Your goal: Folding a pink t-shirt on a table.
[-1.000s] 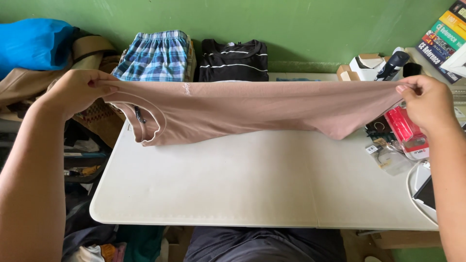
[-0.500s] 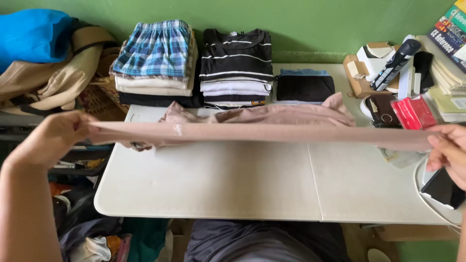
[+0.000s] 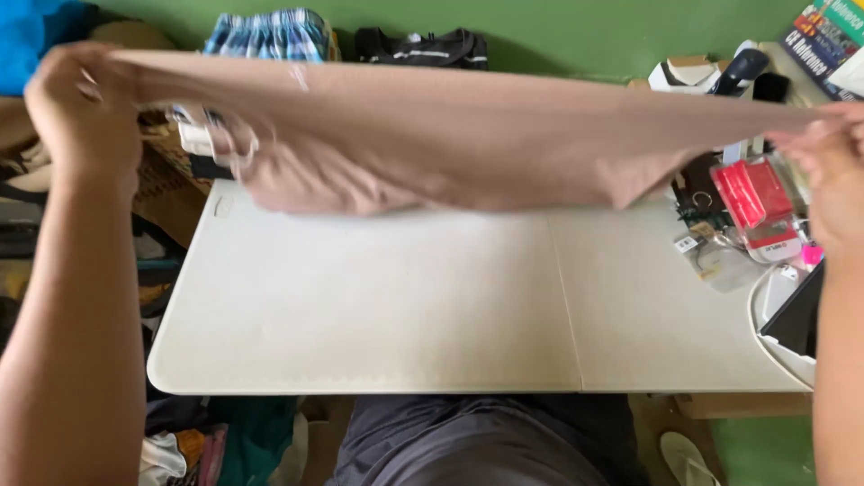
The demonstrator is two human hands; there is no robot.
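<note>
- Head view: I see my left hand [image 3: 83,112] and right hand [image 3: 832,171], each grip closed on one end of the tan garment [image 3: 450,135].
- The garment hangs stretched above the far part of the white table [image 3: 405,306], its long axis left to right.
- Neither hand is nearer; the slack middle sags between them.

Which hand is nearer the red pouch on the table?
Right. The right hand, gripping the pink garment, is just right of the red pouch; the left hand holds the garment's far left end.
</note>
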